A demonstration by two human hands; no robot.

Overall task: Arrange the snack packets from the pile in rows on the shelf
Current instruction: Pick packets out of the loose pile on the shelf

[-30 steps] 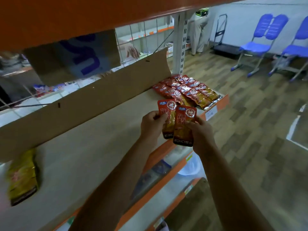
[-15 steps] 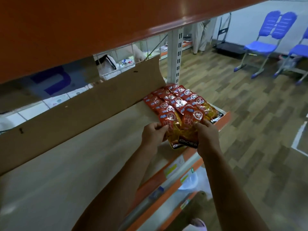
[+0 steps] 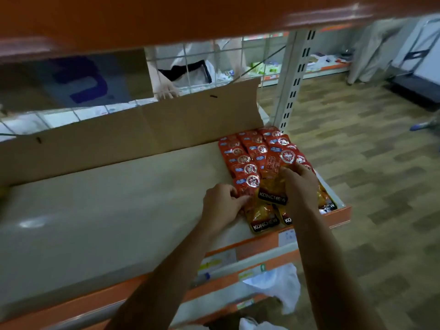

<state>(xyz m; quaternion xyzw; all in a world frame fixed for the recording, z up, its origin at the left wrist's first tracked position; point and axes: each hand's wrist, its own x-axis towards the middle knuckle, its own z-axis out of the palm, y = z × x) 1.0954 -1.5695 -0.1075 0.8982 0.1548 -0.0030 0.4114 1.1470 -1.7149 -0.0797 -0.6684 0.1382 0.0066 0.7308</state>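
Red-and-yellow foil snack packets [image 3: 242, 153] lie overlapping in three rows at the right end of the pale beige shelf [image 3: 95, 222], which has an orange front edge. The left hand [image 3: 221, 206] sits at the near end of the left row, its grip pinching the left edge of the front packet [image 3: 262, 217], whose black KONCHEW band faces the shelf front. The right hand [image 3: 301, 186] holds a second packet [image 3: 273, 172] over the middle row, its grip curled round the packet's right side. A brown cardboard sheet [image 3: 142, 129] stands along the far side of the shelf, and a white slotted metal post [image 3: 292, 79] rises just beyond the rows. Wood-patterned floor [image 3: 369, 163] lies to the right.
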